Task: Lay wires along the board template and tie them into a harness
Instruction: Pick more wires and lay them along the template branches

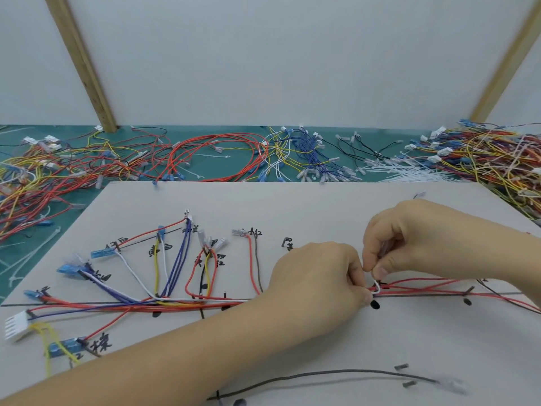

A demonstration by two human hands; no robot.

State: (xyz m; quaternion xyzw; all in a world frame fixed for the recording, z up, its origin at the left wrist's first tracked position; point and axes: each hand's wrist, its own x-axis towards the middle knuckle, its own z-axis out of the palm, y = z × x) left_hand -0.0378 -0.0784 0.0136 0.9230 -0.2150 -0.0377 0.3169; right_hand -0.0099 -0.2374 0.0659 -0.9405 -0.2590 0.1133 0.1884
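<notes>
A pale board template (292, 212) with black drawn lines and handwritten labels lies in front of me. Red, blue, yellow, white and black wires run along its main line as a wire bundle (175, 304), with branches fanning up to blue and clear terminals. My left hand (316, 279) grips the bundle at the middle right. Just beside it, my right hand (409, 241) pinches a white cable tie (376, 287) looped round the red wires. A white connector (16, 325) ends the bundle at far left.
A loose grey wire (322, 375) lies on the board near its front edge. Behind the board, on the green mat (205, 174), lie heaps of coloured wires (205, 153) and a pile of white cable ties (409, 171). Wooden posts stand against the wall.
</notes>
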